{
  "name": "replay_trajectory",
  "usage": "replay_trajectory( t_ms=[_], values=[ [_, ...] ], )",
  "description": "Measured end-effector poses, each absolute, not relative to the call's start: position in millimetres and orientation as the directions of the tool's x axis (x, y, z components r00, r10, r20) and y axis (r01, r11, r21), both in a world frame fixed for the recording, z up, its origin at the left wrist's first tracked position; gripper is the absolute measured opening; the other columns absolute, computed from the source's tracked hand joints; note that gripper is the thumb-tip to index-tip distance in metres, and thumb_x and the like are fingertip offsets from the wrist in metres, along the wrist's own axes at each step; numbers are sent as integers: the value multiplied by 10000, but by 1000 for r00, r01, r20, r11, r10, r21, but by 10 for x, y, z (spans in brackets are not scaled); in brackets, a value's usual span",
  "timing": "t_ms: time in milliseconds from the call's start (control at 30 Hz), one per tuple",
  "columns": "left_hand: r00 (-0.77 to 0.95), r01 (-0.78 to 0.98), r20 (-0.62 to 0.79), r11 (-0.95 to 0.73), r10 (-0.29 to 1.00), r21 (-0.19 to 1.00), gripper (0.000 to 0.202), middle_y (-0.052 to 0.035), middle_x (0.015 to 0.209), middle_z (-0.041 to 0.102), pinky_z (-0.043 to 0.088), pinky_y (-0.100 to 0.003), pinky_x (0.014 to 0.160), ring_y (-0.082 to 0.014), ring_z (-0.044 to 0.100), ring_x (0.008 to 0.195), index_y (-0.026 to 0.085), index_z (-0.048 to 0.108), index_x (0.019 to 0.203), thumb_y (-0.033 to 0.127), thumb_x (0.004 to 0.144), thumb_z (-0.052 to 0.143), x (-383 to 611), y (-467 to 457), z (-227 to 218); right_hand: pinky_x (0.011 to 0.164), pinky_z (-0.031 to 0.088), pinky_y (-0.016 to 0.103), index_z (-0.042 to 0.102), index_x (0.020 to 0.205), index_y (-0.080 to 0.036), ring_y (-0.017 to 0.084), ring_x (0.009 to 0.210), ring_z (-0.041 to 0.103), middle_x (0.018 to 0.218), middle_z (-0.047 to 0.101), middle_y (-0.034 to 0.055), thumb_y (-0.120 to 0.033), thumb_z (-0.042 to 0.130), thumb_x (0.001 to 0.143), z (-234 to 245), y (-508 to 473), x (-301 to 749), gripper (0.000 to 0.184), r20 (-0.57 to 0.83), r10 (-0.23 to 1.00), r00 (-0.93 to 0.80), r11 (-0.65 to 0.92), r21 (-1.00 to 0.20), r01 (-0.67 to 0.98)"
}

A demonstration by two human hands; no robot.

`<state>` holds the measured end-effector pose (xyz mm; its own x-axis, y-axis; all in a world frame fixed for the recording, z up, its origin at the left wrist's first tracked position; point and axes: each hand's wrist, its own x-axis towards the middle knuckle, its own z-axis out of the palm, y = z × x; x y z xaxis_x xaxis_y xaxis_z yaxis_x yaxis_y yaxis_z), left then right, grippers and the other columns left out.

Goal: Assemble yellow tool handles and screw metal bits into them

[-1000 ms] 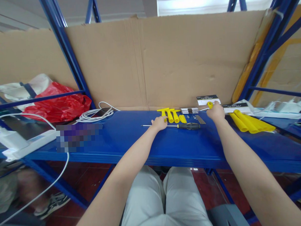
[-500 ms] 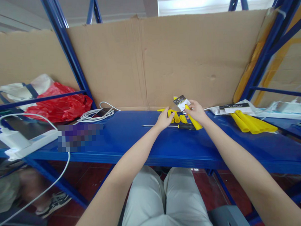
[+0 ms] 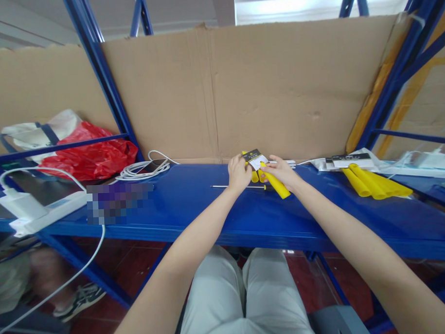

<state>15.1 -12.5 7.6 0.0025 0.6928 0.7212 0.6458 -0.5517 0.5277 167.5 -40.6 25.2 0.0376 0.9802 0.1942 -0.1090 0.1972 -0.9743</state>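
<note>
Both hands are held close together over the blue shelf. My right hand [image 3: 282, 171] is closed around a yellow tube [image 3: 277, 184], whose wide end slants down toward me. A black-and-white printed card [image 3: 255, 159] lies between the hands, near the tube's upper end. At the card's left edge my left hand [image 3: 239, 173] is closed, its fingertips partly hidden. More yellow pieces [image 3: 261, 176] show below the card, partly covered by the hands. On the shelf just under the hands lies a screwdriver [image 3: 238, 187] with a thin metal shaft; its handle is mostly hidden.
More yellow tubes [image 3: 372, 183] with a black-and-white card [image 3: 351, 160] lie to the right. Coiled white cable [image 3: 142, 171], a red plastic bag [image 3: 94, 152] and a white power strip [image 3: 56, 212] are on the left. Cardboard [image 3: 263, 87] stands behind the blue shelf [image 3: 194, 202].
The card and the yellow tube have moved left and slightly lower with my right hand. My left hand has come up to the card's left edge.
</note>
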Motion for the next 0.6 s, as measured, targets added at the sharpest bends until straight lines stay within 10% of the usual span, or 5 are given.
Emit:
replay_trajectory(
  t_ms=[133, 300, 600],
  values=[
    [53, 612, 709, -584, 703, 533, 255, -116, 973, 740, 401, -452, 1090, -247, 669, 1041, 173, 673, 919, 201, 970, 424, 156, -198, 137, 430, 541, 235, 273, 1529, -168, 139, 509, 621, 711, 655, -46, -11, 669, 794, 258, -427, 1654, 849, 185, 981, 52, 191, -970, -149],
    [166, 506, 717, -682, 677, 528, 198, -81, 1046, 761, 474, -408, 1011, -237, 683, 1021, 199, 675, 1011, 290, 970, 504, 193, -270, 142, 437, 534, 227, 249, 1548, -124, 143, 521, 622, 698, 665, -33, -39, 682, 801, 257, -409, 1682, 867, 189, 975, 121, 199, -977, -75],
    [222, 521, 572, -592, 790, 615, 251, -82, 1100, 782, 507, -392, 1005, -253, 703, 1079, 184, 740, 1041, 311, 959, 539, 200, -212, 82, 477, 550, 255, 496, 1293, -197, 135, 498, 609, 703, 696, -36, -76, 759, 749, 226, -418, 1672, 616, 231, 972, 38, 232, -972, -28]
  ],
)
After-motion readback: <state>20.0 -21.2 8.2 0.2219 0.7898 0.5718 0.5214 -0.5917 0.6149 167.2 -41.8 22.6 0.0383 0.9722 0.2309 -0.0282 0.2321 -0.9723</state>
